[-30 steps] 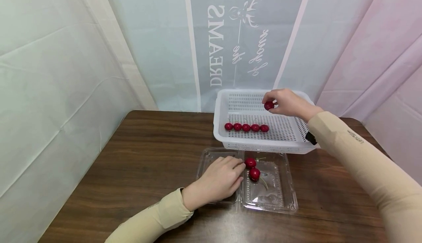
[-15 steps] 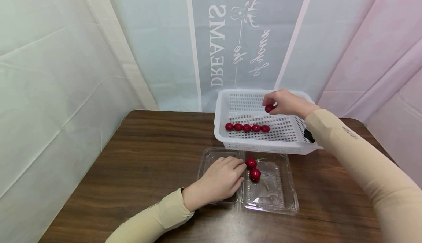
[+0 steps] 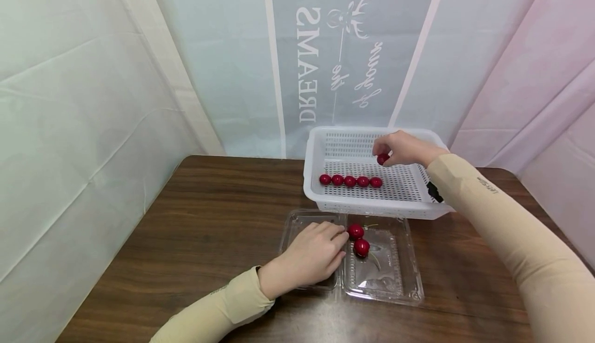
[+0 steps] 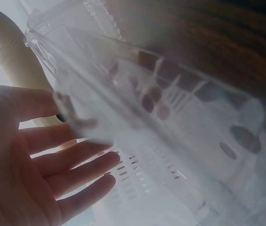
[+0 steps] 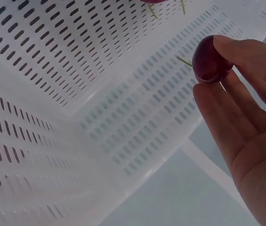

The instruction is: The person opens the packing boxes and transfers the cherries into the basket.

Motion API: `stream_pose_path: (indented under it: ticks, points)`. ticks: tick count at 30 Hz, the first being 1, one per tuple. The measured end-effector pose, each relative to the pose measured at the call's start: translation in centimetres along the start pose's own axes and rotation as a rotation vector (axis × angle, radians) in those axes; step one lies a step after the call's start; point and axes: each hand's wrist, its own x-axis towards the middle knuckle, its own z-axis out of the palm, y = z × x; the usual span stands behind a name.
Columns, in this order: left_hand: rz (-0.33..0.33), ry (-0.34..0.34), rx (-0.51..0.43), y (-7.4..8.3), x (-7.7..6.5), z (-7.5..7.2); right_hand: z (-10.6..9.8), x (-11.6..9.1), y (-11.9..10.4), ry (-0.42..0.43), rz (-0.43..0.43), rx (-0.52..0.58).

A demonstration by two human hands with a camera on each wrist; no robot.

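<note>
Over the white perforated basket (image 3: 372,205), my right hand (image 3: 403,148) pinches a dark red cherry (image 3: 382,159) between thumb and fingertips. In the right wrist view a short green stem (image 5: 184,61) sticks out from the held cherry (image 5: 210,61). A row of several cherries (image 3: 350,181) lies along the basket floor. Nearer me, my left hand (image 3: 308,252) lies over the left half of an open clear plastic clamshell (image 3: 409,283), fingertips at its middle fold. Its fingers (image 4: 76,162) reach out loosely beside the clear plastic in the left wrist view.
Two cherries (image 3: 361,247) with stems lie in the clamshell's right half, close to the left fingertips. The brown wooden table (image 3: 209,203) extends to the left. A printed curtain (image 3: 246,64) hangs behind the basket.
My right hand has sunk a little lower into the basket, carrying the cherry down toward the row. My left hand stays in place over the clamshell.
</note>
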Motion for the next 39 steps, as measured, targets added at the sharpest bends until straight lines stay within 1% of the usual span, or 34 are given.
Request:
stream_pose_path:
  ticks: [7,11,15,20,27,39]
  points:
    - [0.001,0.003,0.01,0.1,0.0,0.0,0.6,0.1,1.1,-0.028,0.001,-0.021]
    - [0.002,0.003,0.013,0.1,0.0,0.0,0.8,0.1,1.5,-0.061,0.048,-0.001]
    - [0.004,0.006,0.01,0.0,0.0,0.0,1.0,-0.1,1.9,-0.085,0.077,0.022]
    - [0.005,0.003,0.014,0.0,0.0,0.1,1.3,-0.3,2.3,-0.098,0.084,0.028]
    - [0.0,-0.006,0.023,0.0,0.1,-0.1,1.9,-0.1,2.9,-0.149,0.06,0.03]
    - [0.003,-0.003,0.03,0.0,0.1,0.0,2.4,0.1,3.0,-0.205,0.073,0.053]
